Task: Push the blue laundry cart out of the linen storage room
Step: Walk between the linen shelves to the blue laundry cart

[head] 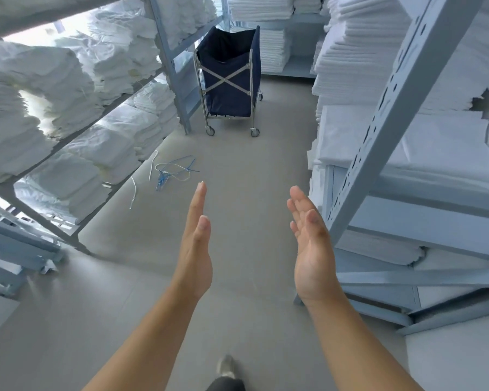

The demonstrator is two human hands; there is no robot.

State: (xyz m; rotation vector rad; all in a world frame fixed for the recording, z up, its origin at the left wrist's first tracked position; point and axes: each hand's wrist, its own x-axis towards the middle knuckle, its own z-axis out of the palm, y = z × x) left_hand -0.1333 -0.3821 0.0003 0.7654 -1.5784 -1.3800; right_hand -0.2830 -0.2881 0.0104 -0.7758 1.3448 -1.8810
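Note:
The blue laundry cart point(228, 80) stands at the far end of the aisle, a dark navy fabric bag in a chrome frame with crossed braces and small castors. Its bag looks empty from here. My left hand point(196, 246) and my right hand point(311, 249) are stretched forward over the grey floor, palms facing each other, fingers straight and apart. Both hold nothing and are well short of the cart, with a stretch of bare floor between.
Grey metal shelving point(170, 66) stacked with folded white linen lines the left side, and more shelving point(393, 114) with white towels lines the right. A tangle of blue and white plastic straps point(172, 172) lies on the floor left of the aisle. My shoe point(226, 366) shows at the bottom.

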